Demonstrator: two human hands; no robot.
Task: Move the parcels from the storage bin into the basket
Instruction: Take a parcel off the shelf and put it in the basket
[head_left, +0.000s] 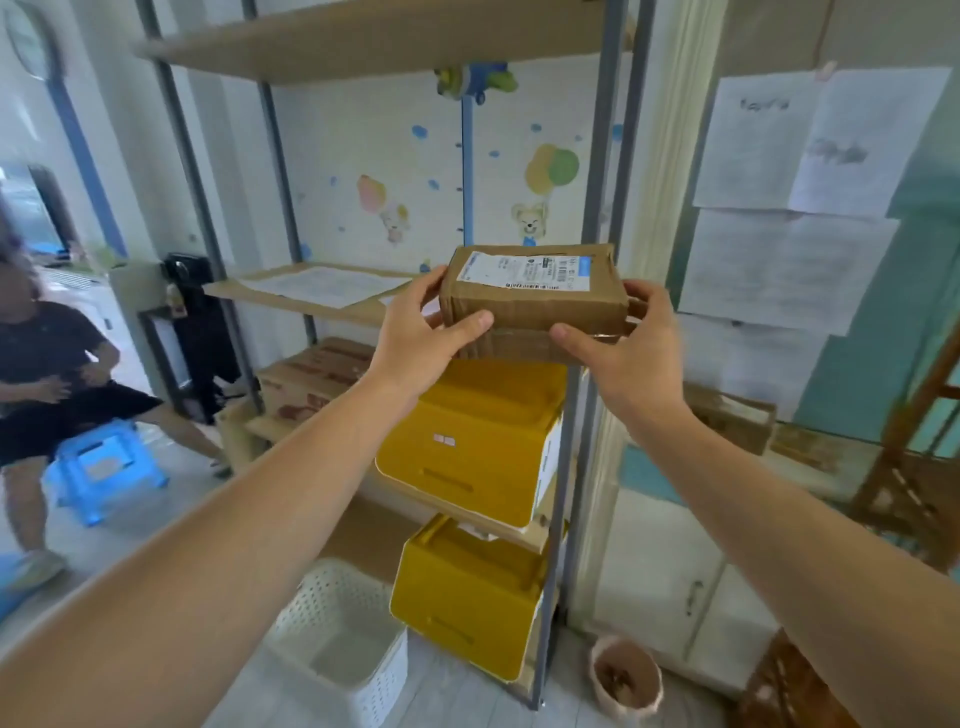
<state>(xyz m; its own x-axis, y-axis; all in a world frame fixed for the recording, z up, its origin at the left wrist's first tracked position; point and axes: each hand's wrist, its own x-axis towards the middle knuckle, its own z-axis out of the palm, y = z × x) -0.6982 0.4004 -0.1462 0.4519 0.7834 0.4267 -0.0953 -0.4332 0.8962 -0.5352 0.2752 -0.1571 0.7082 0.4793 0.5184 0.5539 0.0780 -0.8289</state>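
The brown cardboard parcel with a white shipping label (532, 293) is held in the air, long axis crosswise, the left hand (421, 332) and right hand (621, 345) each gripping one end; the white perforated plastic basket (337, 644) lies well below, down-left; both hands seem about equally far from it.

The 2 bare arms are stretched forward and upward; the left hand (421, 332) and right hand (621, 345) are curled (thumbs nearest the camera) around a parcel (535, 296).
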